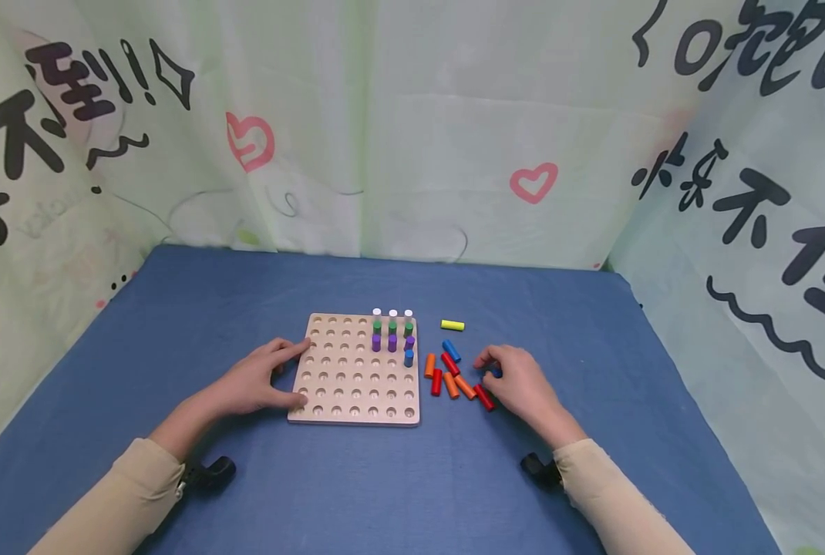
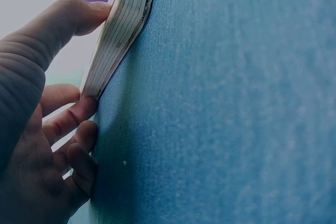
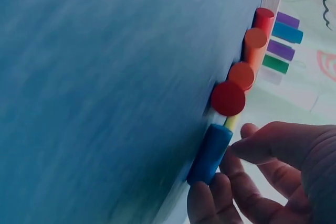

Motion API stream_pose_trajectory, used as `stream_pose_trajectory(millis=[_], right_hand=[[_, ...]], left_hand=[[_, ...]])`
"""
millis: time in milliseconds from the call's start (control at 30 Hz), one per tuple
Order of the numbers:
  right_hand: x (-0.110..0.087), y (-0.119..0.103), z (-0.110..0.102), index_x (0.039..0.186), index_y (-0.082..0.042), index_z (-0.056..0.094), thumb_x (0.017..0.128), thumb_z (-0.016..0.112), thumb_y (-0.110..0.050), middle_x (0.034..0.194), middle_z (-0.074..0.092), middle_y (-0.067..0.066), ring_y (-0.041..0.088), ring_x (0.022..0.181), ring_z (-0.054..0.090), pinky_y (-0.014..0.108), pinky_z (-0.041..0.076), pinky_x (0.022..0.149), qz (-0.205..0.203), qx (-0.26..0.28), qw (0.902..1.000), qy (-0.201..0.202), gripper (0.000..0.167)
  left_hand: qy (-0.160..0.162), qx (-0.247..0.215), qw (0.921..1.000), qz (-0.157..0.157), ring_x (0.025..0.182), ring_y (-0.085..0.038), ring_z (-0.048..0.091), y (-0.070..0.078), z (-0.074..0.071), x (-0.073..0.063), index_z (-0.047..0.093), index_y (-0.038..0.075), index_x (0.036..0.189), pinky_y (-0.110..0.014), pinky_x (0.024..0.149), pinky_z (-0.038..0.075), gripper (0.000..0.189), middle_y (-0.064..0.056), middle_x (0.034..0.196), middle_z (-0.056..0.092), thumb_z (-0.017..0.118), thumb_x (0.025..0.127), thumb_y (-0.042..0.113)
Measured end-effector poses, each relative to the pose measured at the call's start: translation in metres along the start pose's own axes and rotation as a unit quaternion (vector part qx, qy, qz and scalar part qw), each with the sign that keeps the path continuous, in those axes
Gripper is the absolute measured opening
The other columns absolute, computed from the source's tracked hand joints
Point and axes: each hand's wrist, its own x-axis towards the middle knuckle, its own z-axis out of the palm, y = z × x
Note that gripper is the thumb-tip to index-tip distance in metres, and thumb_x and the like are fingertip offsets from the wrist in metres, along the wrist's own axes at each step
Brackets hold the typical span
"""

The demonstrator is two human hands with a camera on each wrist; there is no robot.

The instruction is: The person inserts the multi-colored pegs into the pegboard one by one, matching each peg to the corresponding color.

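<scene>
A pale wooden pegboard [image 1: 357, 385] with rows of round holes lies on the blue cloth. My left hand [image 1: 263, 375] rests on its left edge, thumb and index finger spread apart along it. In the left wrist view the thumb [image 2: 86, 17] touches the board's edge [image 2: 118, 40]. White [image 1: 392, 314], green [image 1: 392, 328] and purple pegs [image 1: 392, 344] stand in rows at the board's far right, with one blue peg [image 1: 409, 358] in front. Right of the board, my right hand [image 1: 520, 385] has its fingers curled about another blue peg [image 3: 211, 153], partly hidden in the head view.
Between board and right hand lie loose red [image 1: 436, 382] and orange pegs [image 1: 450, 385], plus a blue one [image 1: 451, 351]. Farther back is a yellow peg [image 1: 452, 325]. Printed curtains [image 1: 440, 139] surround the cloth-covered table [image 1: 357, 493] on the back and sides.
</scene>
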Motion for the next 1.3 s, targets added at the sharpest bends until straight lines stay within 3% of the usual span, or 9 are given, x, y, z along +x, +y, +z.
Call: stream_pose_trajectory(millis=[200,367,500,700,1000,1300], right_hand=[[-0.002,0.01,-0.005,0.108,-0.007,0.074,0.086,0.063,0.007,0.112,0.069,0.013,0.03,0.101,0.058,0.05,0.051,0.089,-0.003,-0.002,0.9999,-0.014,0.028],[-0.001,0.019,-0.007,0.111,-0.007,0.073,0.09,0.069,-0.002,0.111,0.068,0.013,0.028,0.098,0.059,0.048,0.053,0.087,0.011,0.001,0.9998,-0.018,0.022],[-0.001,0.024,-0.008,0.112,-0.007,0.073,0.093,0.074,-0.012,0.11,0.068,0.013,0.025,0.095,0.06,0.045,0.054,0.084,0.019,0.003,0.9997,-0.014,0.019],[-0.001,0.024,-0.011,0.114,-0.004,0.074,0.093,0.075,-0.014,0.105,0.066,0.013,0.025,0.092,0.061,0.044,0.054,0.081,0.012,0.009,0.9998,0.015,0.024],[0.003,0.013,-0.011,0.124,-0.007,0.066,0.095,0.074,-0.014,0.107,0.067,0.013,0.026,0.095,0.063,0.045,0.055,0.086,0.016,0.06,0.9973,0.041,0.031],[0.008,-0.012,-0.007,0.116,-0.01,0.061,0.095,0.075,-0.016,0.109,0.071,0.013,0.026,0.097,0.07,0.045,0.058,0.086,0.016,0.112,0.9905,0.077,0.026]], left_hand=[[0.002,-0.001,1.0,0.005,0.12,-0.03,0.051,0.001,0.0,0.0,0.04,0.014,0.161,-0.048,0.095,0.043,0.098,-0.009,0.137,0.053,0.082,0.082,0.054],[0.004,-0.002,1.0,0.003,0.119,-0.029,0.051,0.002,0.0,-0.001,0.04,0.014,0.161,-0.047,0.095,0.043,0.098,-0.009,0.136,0.053,0.083,0.082,0.054],[0.004,-0.004,1.0,0.003,0.116,-0.028,0.051,0.003,0.0,-0.001,0.041,0.014,0.16,-0.046,0.092,0.042,0.098,-0.009,0.135,0.053,0.083,0.081,0.053],[0.002,-0.004,1.0,0.005,0.118,-0.029,0.051,0.003,-0.001,-0.001,0.04,0.014,0.16,-0.046,0.094,0.042,0.098,-0.009,0.135,0.053,0.083,0.082,0.052],[0.001,-0.004,0.9999,0.01,0.119,-0.029,0.051,0.003,-0.003,-0.001,0.04,0.014,0.161,-0.046,0.094,0.042,0.098,-0.009,0.136,0.053,0.083,0.082,0.052],[0.002,-0.004,0.9999,0.012,0.121,-0.03,0.051,0.002,-0.003,-0.001,0.041,0.013,0.16,-0.048,0.096,0.043,0.097,-0.009,0.136,0.053,0.083,0.082,0.052]])
